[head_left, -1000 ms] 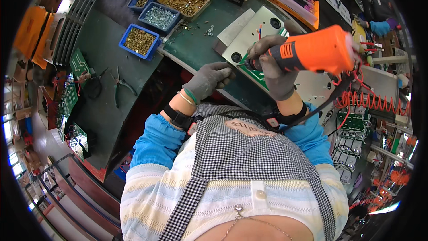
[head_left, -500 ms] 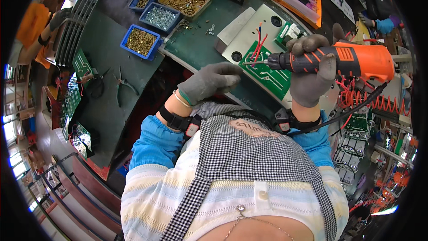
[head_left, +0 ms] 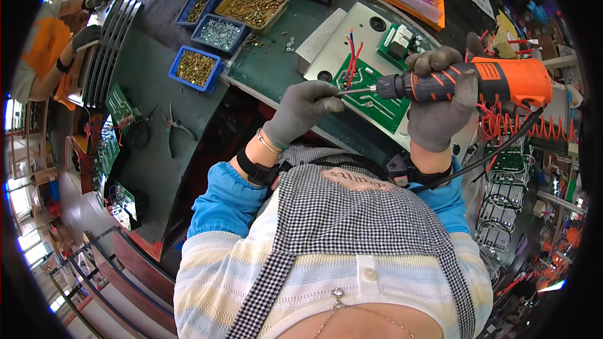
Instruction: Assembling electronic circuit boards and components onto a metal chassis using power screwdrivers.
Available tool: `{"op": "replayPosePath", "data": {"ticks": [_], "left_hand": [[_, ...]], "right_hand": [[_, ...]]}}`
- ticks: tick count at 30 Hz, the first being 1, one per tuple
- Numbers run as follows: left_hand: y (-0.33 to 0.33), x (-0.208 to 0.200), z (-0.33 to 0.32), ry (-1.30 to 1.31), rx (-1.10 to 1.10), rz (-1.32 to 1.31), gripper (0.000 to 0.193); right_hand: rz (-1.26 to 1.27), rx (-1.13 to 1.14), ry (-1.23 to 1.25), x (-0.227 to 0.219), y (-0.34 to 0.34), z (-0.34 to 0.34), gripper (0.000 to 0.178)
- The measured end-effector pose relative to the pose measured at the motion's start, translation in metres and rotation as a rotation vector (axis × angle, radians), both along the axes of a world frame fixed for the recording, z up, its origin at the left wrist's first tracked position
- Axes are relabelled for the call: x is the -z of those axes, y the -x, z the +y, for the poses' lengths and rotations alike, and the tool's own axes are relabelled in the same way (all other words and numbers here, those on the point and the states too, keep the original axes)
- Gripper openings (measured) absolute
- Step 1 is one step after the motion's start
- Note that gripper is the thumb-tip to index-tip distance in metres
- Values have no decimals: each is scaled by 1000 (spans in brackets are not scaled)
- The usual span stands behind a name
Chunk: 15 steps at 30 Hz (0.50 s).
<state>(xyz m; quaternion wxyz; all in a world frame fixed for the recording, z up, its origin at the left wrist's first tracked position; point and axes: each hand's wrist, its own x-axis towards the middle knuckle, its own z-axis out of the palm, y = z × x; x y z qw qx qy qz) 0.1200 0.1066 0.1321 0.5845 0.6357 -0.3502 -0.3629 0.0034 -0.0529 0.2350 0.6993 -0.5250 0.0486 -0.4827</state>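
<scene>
An orange-and-black electric screwdriver (head_left: 490,81) lies sideways in my grey-gloved right hand (head_left: 440,113), whose fingers wrap round its body. Its long thin bit (head_left: 358,91) points left. At the bit's tip, the gloved fingers of my left hand (head_left: 304,110) are pinched together; whether they grip the tip or a small part on it is hidden. Below the bit, a green circuit board (head_left: 392,110) with red and dark wires (head_left: 353,66) standing up from it rests on a pale metal plate (head_left: 352,28). Another small green board (head_left: 389,50) with white and black components sits farther back on the plate.
At the back left stand a blue bin (head_left: 200,86) of brass-coloured parts, a blue bin of silver washers (head_left: 217,48) and a larger tray (head_left: 260,27). Pliers (head_left: 179,129) lie left. Coiled red tubing (head_left: 534,129) hangs right. A co-worker's gloved hand (head_left: 86,36) touches dark slats.
My left hand has moved right and up to the bit's tip, and its fingers have closed there. The screwdriver has stayed nearly in place. The view has shifted slightly.
</scene>
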Motion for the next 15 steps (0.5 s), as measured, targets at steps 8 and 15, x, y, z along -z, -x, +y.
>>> {"op": "replayPosePath", "data": {"ticks": [8,15], "left_hand": [[7,-2,-3,57,-40,272,26],[9,-12,-8,-110,-130,-350,29]], "right_hand": [[-12,-59,-41,3,1,4,57],[21,16,-118,4,-7,4,59]]}}
